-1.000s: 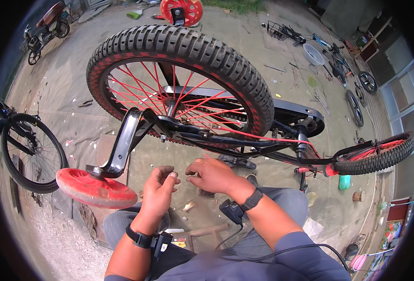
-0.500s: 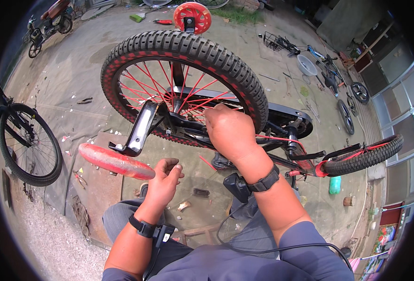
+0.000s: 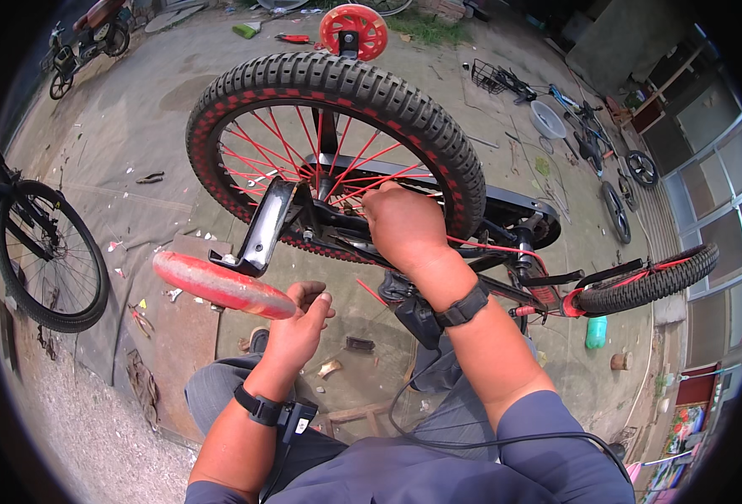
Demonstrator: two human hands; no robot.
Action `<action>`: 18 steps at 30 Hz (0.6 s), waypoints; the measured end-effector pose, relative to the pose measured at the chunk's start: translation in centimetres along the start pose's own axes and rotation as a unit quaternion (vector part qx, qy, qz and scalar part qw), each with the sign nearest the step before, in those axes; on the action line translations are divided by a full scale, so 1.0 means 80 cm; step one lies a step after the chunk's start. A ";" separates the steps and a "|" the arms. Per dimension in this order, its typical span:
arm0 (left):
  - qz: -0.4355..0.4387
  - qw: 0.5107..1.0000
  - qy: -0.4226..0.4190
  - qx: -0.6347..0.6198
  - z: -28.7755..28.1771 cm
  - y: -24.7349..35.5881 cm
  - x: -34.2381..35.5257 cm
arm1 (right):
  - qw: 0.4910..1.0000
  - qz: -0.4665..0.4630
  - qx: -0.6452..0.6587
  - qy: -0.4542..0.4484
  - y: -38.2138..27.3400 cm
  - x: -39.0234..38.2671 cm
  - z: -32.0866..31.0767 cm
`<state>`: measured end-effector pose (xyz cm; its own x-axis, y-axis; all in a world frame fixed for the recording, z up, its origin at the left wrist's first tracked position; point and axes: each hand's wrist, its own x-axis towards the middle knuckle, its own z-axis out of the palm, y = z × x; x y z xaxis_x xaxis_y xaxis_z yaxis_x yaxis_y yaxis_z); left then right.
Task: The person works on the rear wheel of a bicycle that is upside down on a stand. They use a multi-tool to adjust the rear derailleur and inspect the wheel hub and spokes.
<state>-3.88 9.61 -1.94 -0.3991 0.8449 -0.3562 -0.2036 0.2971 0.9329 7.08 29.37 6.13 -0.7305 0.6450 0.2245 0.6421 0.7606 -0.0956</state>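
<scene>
A bicycle stands upturned before me, its rear wheel (image 3: 333, 71) showing red spokes and a knobby tyre. My right hand (image 3: 404, 227) is closed at the frame beside the rear hub (image 3: 325, 189); what its fingertips grip is hidden. My left hand (image 3: 299, 328) is lower, fingers loosely curled and apart, with nothing visible in them, at the right end of a scuffed red training wheel (image 3: 211, 277). That wheel hangs from a bent metal bracket (image 3: 262, 231). A second red training wheel (image 3: 362, 34) shows beyond the tyre. The front wheel (image 3: 648, 281) is at the right.
Another bicycle (image 3: 47, 252) is at the left and a scooter (image 3: 85, 46) at the back left. More bicycles (image 3: 589, 143), a pale basin (image 3: 547, 120) and a green bottle (image 3: 596, 333) are on the right. Pliers (image 3: 150, 178) and scraps lie on the concrete.
My right hand has risen from beside my left hand to the rear hub area and closed there. My left hand has moved slightly. The near training wheel now sits higher and more edge-on in view.
</scene>
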 end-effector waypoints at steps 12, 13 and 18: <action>0.015 1.000 0.018 -0.009 -0.002 0.002 0.000 | 0.986 -0.008 0.134 0.103 0.013 -0.016 0.005; 0.030 0.999 0.024 -0.001 0.000 0.001 0.001 | 0.983 -0.008 0.149 0.106 0.016 -0.017 0.006; 0.133 0.987 0.051 0.080 0.005 0.022 0.008 | 0.972 -0.010 0.217 0.095 0.027 -0.016 0.005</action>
<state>-4.17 10.84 -0.51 -0.5094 0.8555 -0.0929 0.0605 0.1433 0.9878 9.29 30.27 5.23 -0.6595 0.6359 0.4009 0.4404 0.7591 -0.4794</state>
